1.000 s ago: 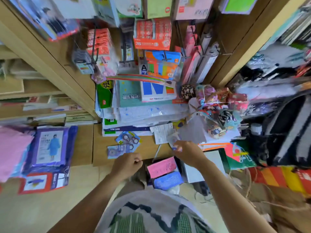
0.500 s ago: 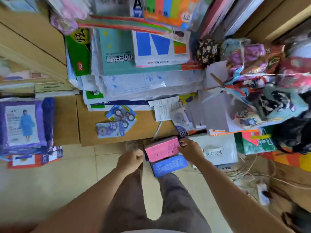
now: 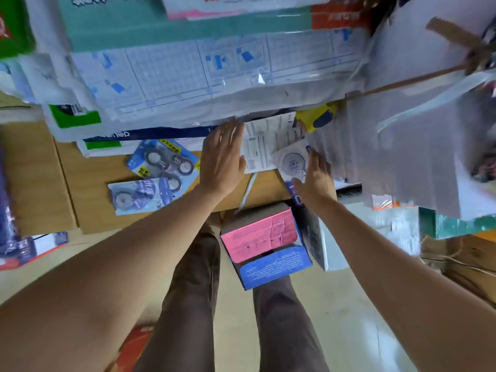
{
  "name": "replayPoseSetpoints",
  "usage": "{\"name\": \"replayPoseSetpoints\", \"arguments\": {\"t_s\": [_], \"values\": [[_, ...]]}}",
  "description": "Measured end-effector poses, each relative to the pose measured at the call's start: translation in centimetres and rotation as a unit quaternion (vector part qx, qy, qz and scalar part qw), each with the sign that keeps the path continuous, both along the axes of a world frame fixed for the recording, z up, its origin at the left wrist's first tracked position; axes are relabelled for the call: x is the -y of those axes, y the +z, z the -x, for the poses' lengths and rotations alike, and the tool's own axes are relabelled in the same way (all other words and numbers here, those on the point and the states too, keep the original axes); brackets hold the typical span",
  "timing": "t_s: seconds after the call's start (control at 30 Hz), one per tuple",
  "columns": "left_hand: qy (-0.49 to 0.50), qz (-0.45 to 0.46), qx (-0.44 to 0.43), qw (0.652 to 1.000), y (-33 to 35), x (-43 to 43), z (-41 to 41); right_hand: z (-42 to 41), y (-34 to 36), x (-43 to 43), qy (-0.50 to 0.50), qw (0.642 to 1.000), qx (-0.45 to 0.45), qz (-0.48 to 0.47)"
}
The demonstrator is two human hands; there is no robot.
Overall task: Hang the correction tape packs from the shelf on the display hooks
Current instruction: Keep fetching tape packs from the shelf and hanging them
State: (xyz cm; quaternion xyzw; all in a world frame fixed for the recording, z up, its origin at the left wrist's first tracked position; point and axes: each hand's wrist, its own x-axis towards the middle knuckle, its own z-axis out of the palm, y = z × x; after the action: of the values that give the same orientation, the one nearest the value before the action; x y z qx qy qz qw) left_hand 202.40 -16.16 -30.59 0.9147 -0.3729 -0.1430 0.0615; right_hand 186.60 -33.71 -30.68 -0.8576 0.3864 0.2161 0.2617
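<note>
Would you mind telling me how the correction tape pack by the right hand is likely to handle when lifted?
The correction tape pack by the right hand looks like a flat card with a clear blister, so it probably stays fairly stiff and feels light. Its glossy front may be slippery. Lying flat on papers, it seems unlikely to roll.

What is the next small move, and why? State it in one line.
Probably pinch the correction tape pack with the right hand, whose open fingers lie at its edge, and lift it. Both hands hold nothing; the left hand is flat by the papers, and two more packs lie to its left.
</note>
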Motion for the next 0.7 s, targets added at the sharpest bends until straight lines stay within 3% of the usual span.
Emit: {"name": "replayPoseSetpoints", "arguments": {"t_s": [0.1,0.2,0.43,0.5,0.6,0.7], "values": [[0.011,0.058,0.046,0.997,-1.3,-0.1,-0.5,-0.3,-1.3,0.5,-0.011,0.999,0.016,0.028],[0.017,0.121,0.024,0.992,-2.0,-0.8,-0.6,-0.9,-1.8,1.2,-0.021,0.999,0.023,0.024],[-0.008,0.119,0.138,0.983,0.1,-6.4,1.1,-0.7,-0.1,2.0,-0.082,0.995,0.037,-0.037],[-0.002,0.059,0.122,0.991,0.3,-8.5,1.8,0.0,0.7,1.6,-0.092,0.993,0.065,-0.031],[-0.028,-0.064,0.023,0.997,-0.6,-10.8,3.2,0.9,2.2,0.8,-0.101,0.987,0.126,0.000],[-0.016,-0.056,-0.025,0.998,-1.6,-11.3,4.3,1.8,3.8,0.0,-0.089,0.981,0.170,-0.005]]}}
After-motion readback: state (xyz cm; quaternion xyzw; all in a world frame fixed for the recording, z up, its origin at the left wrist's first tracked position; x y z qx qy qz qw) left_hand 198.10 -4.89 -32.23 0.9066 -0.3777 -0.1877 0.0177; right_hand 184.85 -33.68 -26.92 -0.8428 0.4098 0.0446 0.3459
